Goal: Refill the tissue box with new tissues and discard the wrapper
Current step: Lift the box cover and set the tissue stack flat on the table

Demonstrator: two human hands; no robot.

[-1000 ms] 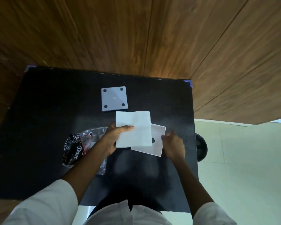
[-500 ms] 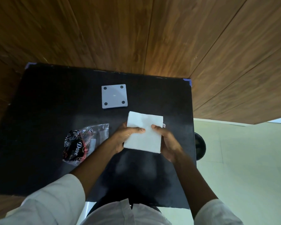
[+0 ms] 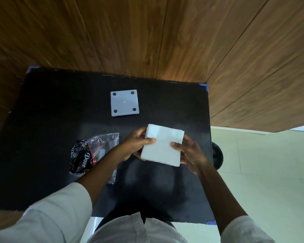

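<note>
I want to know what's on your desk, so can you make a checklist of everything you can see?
Surface: black table, blue tape at its corners.
Job's things: white tissue stack held above the table; square white plate with four dark dots lies flat farther back; whether it belongs to the box cannot be told.
Clutter: empty Dove wrapper lies on the table beside the left forearm.
Grips: left hand and right hand each hold a side of the stack, thumbs on top.
Cables: nothing seen.
Surroundings: wood wall behind; pale floor and a dark round thing to the right.
</note>
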